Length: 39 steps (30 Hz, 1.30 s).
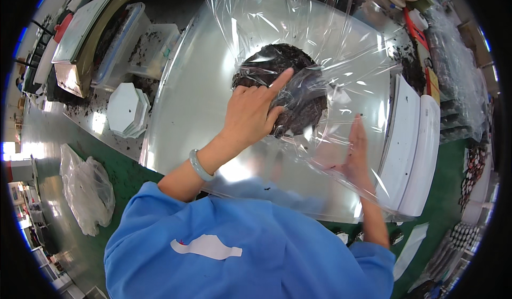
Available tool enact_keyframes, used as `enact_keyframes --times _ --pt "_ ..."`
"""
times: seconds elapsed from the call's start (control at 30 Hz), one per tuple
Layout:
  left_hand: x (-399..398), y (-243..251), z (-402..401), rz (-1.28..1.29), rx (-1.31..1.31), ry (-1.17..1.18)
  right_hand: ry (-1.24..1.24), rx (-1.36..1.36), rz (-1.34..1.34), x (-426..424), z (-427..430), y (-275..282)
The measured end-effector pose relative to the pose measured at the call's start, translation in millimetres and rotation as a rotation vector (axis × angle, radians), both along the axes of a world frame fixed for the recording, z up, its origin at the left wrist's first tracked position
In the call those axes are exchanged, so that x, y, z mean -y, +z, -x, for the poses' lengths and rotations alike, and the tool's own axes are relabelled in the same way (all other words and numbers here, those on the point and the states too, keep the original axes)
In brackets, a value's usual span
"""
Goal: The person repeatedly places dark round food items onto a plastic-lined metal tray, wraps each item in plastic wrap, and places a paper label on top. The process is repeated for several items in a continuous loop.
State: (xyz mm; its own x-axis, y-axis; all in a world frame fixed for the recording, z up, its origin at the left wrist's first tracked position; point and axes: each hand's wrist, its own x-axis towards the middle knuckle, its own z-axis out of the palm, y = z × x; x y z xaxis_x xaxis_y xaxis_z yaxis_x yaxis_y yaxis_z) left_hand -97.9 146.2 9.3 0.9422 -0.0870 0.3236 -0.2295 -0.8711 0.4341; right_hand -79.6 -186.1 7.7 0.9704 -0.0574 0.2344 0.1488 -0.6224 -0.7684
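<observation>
A round, dark cake of compressed material [298, 117] lies on the shiny pale tabletop [188, 111], with clear plastic film [256, 19] draped over it. My left hand [250, 113] rests at the cake's left side, index finger extended over the film and thumb apart; a pale bangle circles that wrist. Right of the cake, my right hand [356, 151] is under or behind the clear film, fingers straight and together. Whether it touches the film is not plain. Creases and glare hide part of the cake's surface.
Stacked white octagonal boards [127, 109], clear plastic bins [154, 51] and dark crumbs stand at left. White sheets [400, 139] and a white roll [424, 155] line the right edge. Wrapped goods [456, 59] are farther right; a plastic bag [86, 189] lies low at left.
</observation>
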Motion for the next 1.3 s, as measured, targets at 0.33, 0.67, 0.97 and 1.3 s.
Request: enact_keyframes --times 0.33,0.67,0.97,1.3 --pt "-28 11 -1 0.038 -0.167 -0.185 0.438 -0.031 0.466 -195 -33 -2" --pt "-26 3 -28 0.004 -0.028 -0.236 0.56 -0.417 -0.204 -141 -56 62" --pt "-3 -5 -53 -0.362 0.091 -0.198 0.447 -0.348 -1.084 -152 -178 6" --pt "-21 -32 -34 0.073 0.258 -0.193 0.879 0.29 0.085 -158 -77 5"
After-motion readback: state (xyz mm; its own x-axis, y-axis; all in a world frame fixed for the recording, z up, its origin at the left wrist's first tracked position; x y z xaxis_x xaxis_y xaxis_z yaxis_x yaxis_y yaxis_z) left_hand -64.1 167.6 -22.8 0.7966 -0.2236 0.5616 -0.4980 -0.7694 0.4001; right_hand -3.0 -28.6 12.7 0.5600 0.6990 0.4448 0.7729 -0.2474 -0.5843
